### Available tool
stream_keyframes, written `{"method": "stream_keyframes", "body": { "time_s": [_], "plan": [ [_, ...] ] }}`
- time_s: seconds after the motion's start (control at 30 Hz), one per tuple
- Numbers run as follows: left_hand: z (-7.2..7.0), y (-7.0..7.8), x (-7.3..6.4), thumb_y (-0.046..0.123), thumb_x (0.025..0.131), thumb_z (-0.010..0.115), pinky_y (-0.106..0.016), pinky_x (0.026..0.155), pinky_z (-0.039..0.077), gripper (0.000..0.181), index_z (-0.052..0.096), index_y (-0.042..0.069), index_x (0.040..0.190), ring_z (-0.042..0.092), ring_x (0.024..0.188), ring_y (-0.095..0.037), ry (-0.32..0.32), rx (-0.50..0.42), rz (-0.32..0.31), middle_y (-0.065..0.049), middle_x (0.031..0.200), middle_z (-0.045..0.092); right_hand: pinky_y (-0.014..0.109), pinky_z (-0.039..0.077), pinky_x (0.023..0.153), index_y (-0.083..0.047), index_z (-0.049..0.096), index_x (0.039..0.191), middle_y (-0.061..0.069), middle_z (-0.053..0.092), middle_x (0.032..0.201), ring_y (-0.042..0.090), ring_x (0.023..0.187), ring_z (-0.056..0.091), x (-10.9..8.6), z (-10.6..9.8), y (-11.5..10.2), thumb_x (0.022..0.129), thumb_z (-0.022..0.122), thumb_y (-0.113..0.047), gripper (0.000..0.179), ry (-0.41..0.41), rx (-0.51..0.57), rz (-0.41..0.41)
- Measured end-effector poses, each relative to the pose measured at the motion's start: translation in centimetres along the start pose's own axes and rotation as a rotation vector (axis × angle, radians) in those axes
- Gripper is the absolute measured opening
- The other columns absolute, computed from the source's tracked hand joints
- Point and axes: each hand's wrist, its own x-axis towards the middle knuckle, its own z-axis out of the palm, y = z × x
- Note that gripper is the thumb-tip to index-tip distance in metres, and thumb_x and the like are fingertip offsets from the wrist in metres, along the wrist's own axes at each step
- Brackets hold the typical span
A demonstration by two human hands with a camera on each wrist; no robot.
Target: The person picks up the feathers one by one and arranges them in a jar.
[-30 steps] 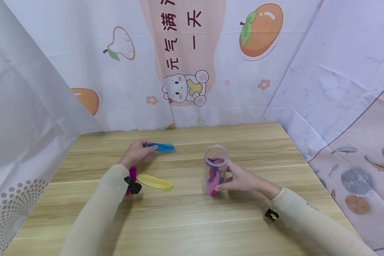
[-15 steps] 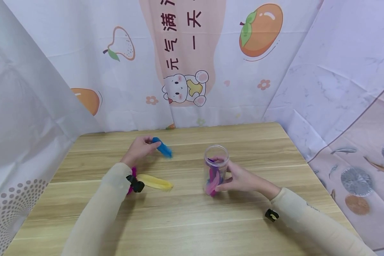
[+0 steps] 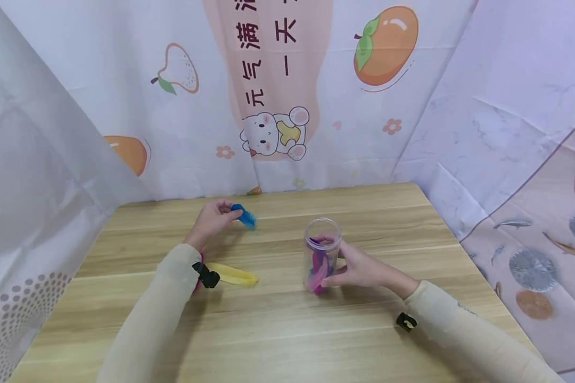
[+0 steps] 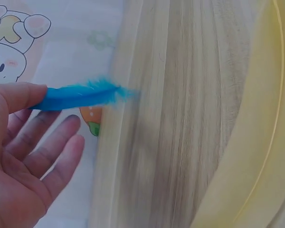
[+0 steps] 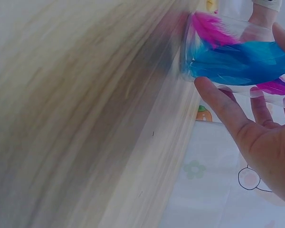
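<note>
Between thumb and index finger, my left hand pinches a blue feather over the back left of the table; its frayed tip points away from the fingers, which are otherwise spread. My right hand is wrapped round a clear plastic jar standing upright with its mouth uncovered. Inside the jar are several feathers: pink and purple ones show in the head view, and a blue feather and a magenta feather in the right wrist view. A yellow feather lies on the table near my left wrist.
A magenta feather lies mostly hidden under my left forearm. The wooden table ends at the back against a printed curtain, and patterned cloth hangs at the right.
The blue feather has swung from nearly level to slanting downward in my left fingers, and that hand has shifted slightly back and right. My right hand and the jar stay put.
</note>
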Motion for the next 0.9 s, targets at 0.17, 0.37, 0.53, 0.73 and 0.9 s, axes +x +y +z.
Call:
{"method": "stream_keyframes", "body": {
  "time_s": [0.17,0.37,0.53,0.73,0.9],
  "plan": [
    [0.1,0.2,-0.1,0.026,0.096,0.072,-0.031,0.081,0.060,0.032,0.062,0.001,0.114,0.064,0.104,-0.040,0.031,-0.032,0.031,-0.014,0.105,0.067,0.048,0.059,0.086,-0.013,0.030,0.150,0.028,0.042,0.142,0.043,0.126,0.050,0.0,0.1,0.1,0.083,0.085,-0.009,0.087,0.000,0.002,-0.007],
    [0.3,0.8,-0.1,0.024,0.098,0.071,-0.039,0.083,0.060,0.033,0.063,-0.001,0.118,0.064,0.094,-0.026,0.049,-0.079,0.106,-0.016,0.106,0.068,0.048,0.059,0.086,-0.011,0.029,0.150,0.029,0.042,0.143,0.044,0.126,0.049,-0.2,0.2,0.0,0.082,0.085,-0.007,0.088,0.006,0.018,-0.003],
    [0.5,0.9,0.1,0.021,0.098,0.071,-0.046,0.086,0.059,0.037,0.061,-0.004,0.123,0.063,0.095,-0.027,0.044,-0.113,0.115,-0.020,0.109,0.065,0.050,0.058,0.087,-0.011,0.029,0.151,0.028,0.042,0.143,0.044,0.126,0.049,-0.2,0.2,0.0,0.082,0.085,-0.005,0.089,0.007,0.030,-0.007],
    [0.8,1.1,0.0,0.019,0.098,0.070,-0.034,0.075,0.062,0.034,0.062,-0.004,0.121,0.064,0.090,-0.023,0.047,-0.133,0.152,-0.016,0.106,0.065,0.049,0.059,0.086,-0.011,0.029,0.151,0.025,0.042,0.144,0.044,0.126,0.049,-0.1,0.1,0.1,0.083,0.085,-0.007,0.088,0.013,0.017,0.004],
    [1.0,1.4,-0.1,0.020,0.098,0.070,-0.040,0.077,0.062,0.034,0.062,-0.005,0.120,0.064,0.092,-0.025,0.027,-0.164,0.158,-0.020,0.108,0.063,0.046,0.059,0.085,-0.013,0.030,0.151,0.024,0.043,0.144,0.043,0.126,0.050,-0.1,0.1,0.0,0.082,0.085,-0.008,0.088,0.011,0.009,0.007]
  ]
}}
